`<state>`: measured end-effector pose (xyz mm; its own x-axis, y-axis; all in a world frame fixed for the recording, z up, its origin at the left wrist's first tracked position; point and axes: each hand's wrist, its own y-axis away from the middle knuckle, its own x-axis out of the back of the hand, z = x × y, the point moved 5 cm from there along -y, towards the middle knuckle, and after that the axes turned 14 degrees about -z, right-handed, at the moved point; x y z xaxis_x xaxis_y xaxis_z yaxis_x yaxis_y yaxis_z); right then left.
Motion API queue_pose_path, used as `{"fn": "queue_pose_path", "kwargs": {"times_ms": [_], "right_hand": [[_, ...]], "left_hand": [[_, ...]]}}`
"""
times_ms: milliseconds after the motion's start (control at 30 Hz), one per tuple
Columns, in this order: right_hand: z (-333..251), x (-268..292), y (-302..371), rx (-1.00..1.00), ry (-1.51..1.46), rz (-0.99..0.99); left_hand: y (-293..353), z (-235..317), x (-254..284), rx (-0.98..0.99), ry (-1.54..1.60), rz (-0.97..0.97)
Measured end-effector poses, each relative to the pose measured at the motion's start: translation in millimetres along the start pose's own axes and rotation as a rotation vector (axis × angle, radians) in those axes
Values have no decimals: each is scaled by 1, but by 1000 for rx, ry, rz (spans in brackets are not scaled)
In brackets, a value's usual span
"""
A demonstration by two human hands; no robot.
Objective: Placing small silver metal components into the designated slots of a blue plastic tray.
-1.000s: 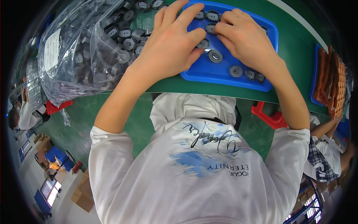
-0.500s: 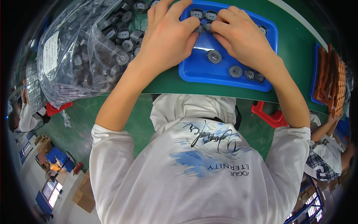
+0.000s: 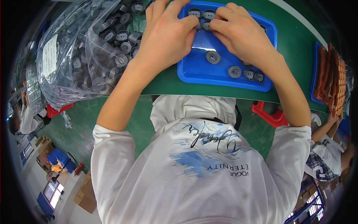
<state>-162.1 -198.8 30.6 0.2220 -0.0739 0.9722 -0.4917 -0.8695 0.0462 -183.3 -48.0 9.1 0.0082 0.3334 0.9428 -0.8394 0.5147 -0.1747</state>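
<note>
Shirt (image 3: 220,160): white with a blue print, cut off by the lower edge of the view
Left hand (image 3: 166,35): fingers bent at the left side of the blue tray (image 3: 199,69), some tips cut off by the upper edge; forefinger beside a half-hidden grey part (image 3: 199,26) – cannot tell whether it is gripped
Right hand (image 3: 242,33): fingers curled over the tray, at another grey part (image 3: 206,25) partly covered by them; whether they pinch it or only touch it, cannot tell
Parts in tray: two more grey parts (image 3: 209,14) stand just beyond those at the fingers; one round part (image 3: 213,57) lies alone mid-tray; three parts (image 3: 249,75) line up at the near right corner, another half under the right wrist
Bag (image 3: 63,76): clear, crumpled, left of the left hand, full of grey parts – film and glare blur many of them
Table (image 3: 160,86): green, carrying tray and bag
Stool (image 3: 269,115): red, partly hidden by the right forearm
Right edge: orange-brown stack (image 3: 335,82); below it a co-worker (image 3: 330,158), partly cut off
Left edge: another co-worker (image 3: 29,117), small and dim
</note>
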Motion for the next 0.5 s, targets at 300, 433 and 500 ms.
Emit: {"fn": "queue_pose_path", "kwargs": {"times_ms": [300, 433, 500], "right_hand": [[17, 42, 34, -206, -184, -37], [29, 20, 63, -116, -156, -168], [16, 17, 66, -107, -124, -177]], "left_hand": [[19, 50, 0, -238, 123, -212], [20, 49, -14, -233, 102, -241], [18, 44, -10, -177, 139, -174]]}}
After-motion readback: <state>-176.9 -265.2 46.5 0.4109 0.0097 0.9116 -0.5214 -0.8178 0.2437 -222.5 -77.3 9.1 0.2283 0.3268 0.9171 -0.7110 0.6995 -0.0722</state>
